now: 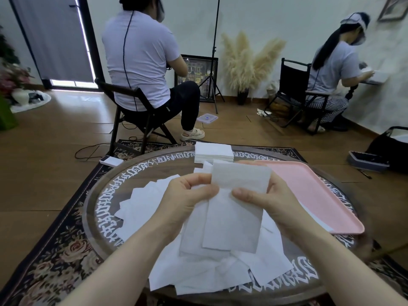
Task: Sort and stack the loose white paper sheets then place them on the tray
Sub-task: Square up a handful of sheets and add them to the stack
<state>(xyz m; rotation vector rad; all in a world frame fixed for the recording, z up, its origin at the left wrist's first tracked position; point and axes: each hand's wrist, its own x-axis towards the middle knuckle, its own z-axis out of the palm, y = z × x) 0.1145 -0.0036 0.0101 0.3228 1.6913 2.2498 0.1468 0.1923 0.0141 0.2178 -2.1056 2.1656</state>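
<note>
Paper sheets (231, 217) were pinched by both left hand (187, 195) and right hand (265, 199) grips, above the loose pile (220, 277) on the surface (136, 173)

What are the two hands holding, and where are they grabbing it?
Both hands hold a few white paper sheets above the table. The left hand pinches their left edge, the right hand their right edge, near the top.

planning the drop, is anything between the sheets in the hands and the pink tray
Nothing visible: the sheets, held by the left hand and right hand, have open air across to the tray.
</note>
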